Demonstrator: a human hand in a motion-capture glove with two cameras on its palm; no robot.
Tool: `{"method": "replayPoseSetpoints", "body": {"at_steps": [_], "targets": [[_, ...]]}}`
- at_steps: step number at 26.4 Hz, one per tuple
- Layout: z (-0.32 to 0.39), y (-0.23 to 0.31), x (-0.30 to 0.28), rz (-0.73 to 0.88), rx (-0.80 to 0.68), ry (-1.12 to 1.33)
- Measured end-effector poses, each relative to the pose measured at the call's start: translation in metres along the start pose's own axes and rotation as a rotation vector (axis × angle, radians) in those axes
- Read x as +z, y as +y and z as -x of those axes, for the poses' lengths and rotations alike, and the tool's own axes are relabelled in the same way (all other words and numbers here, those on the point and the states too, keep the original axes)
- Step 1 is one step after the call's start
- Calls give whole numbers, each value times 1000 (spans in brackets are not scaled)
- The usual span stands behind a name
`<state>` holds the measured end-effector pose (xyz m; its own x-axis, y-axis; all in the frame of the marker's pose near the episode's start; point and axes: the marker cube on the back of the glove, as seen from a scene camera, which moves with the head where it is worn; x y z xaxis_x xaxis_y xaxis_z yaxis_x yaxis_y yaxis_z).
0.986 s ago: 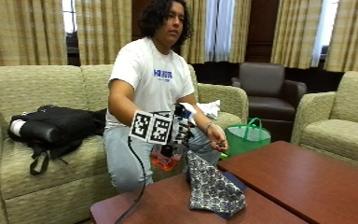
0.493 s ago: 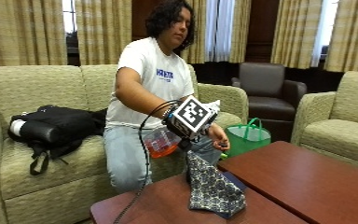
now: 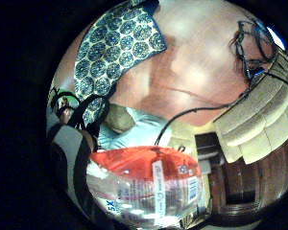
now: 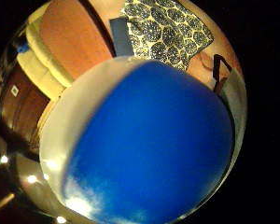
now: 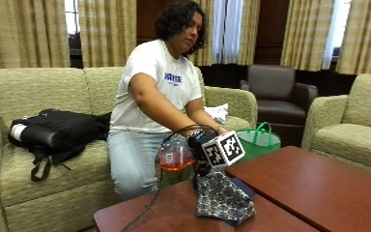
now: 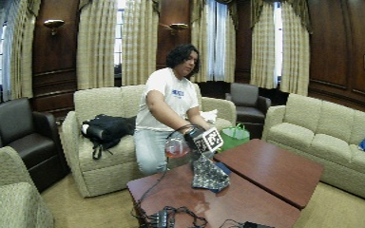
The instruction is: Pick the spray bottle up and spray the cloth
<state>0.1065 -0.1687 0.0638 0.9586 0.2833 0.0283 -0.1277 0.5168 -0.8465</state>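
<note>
Gloved right hand (image 5: 201,145) around spray bottle (image 5: 175,157), just above patterned cloth (image 5: 222,198) on table (image 5: 314,183).

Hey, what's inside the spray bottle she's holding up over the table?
The spray bottle in the gloved right hand holds orange-red liquid in its lower part, clear above. The hand hides its neck and trigger, and the label covers some of the body.

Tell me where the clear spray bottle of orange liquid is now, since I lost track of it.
In the outside view, the clear spray bottle of orange liquid is off the table, held by the black-gloved right hand in front of the person's knees, just beside and above the patterned blue cloth.
</note>
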Motion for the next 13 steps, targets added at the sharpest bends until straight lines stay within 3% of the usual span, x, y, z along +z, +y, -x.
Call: {"method": "replayPoseSetpoints", "body": {"at_steps": [13], "targets": [[14, -59, 57, 161, 122, 147]]}}
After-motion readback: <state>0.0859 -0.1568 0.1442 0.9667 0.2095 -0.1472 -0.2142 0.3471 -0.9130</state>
